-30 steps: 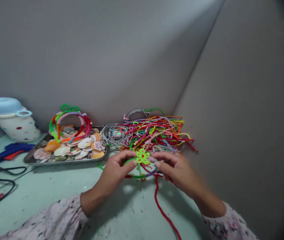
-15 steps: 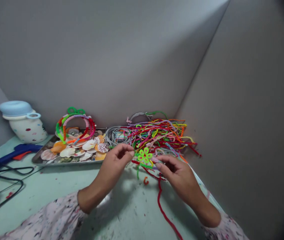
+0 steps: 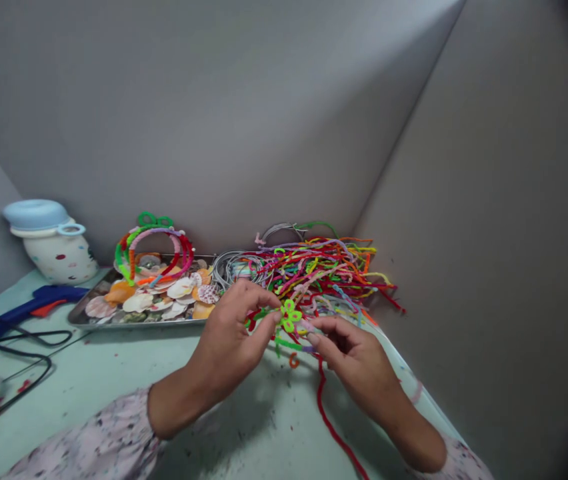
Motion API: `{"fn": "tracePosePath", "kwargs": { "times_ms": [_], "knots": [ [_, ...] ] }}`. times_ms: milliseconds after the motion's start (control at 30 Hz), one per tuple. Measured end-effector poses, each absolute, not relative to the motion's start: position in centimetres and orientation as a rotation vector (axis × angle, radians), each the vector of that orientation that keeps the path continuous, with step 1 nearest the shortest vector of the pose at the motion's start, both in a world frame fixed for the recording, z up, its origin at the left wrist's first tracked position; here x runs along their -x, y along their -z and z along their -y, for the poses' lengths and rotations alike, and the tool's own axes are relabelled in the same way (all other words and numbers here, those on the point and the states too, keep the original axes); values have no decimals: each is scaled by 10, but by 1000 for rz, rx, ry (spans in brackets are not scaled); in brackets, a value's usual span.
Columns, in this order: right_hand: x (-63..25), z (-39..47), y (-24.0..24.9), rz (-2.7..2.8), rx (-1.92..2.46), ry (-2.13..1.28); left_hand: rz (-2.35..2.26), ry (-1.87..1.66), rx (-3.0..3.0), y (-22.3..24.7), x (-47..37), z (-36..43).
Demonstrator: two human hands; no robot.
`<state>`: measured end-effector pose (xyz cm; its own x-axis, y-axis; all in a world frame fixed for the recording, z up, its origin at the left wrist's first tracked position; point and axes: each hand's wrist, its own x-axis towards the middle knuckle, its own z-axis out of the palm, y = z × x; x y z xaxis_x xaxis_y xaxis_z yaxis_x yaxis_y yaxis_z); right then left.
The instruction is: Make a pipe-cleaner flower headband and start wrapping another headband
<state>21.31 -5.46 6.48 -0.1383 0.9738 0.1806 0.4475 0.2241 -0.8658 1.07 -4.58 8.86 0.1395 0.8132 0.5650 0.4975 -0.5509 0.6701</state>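
A bright green pipe-cleaner flower (image 3: 291,315) sits between my hands, over the table. My left hand (image 3: 234,337) pinches its left side between thumb and index finger. Just right of the flower, my right hand (image 3: 361,363) is closed with thumb and index finger on a thin band wrapped in coloured pipe cleaner (image 3: 291,344), showing green and purple below the flower. The right fingertips partly cover the band. A long red pipe cleaner (image 3: 325,400) trails from beneath the right hand towards the table's front. A small orange curl (image 3: 294,361) lies below the flower.
Behind my hands lie a heap of coloured pipe cleaners (image 3: 329,267) and coiled wire hoops (image 3: 229,270). A metal tray (image 3: 139,325) of seashells carries wrapped hoops (image 3: 187,257). At left are a blue glue gun (image 3: 19,317), its black cord (image 3: 47,367) and a lidded cup (image 3: 57,253).
My left hand has moved right, its fingertips now at the flower's petal instead of left of it. The right hand stays nearly in place, and the view has shifted slightly.
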Motion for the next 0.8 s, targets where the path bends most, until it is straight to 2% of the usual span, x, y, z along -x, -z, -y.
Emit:
{"fn": "tracePosePath", "kwargs": {
  "times_ms": [367,800],
  "knots": [
    [-216,56,-74,1837,1300,-798,-1191,-1144,-2570,-94,-1,38],
    [-218,54,-75,1889,1312,-891,-1152,-915,-2440,-91,-2,37]
  ]
}}
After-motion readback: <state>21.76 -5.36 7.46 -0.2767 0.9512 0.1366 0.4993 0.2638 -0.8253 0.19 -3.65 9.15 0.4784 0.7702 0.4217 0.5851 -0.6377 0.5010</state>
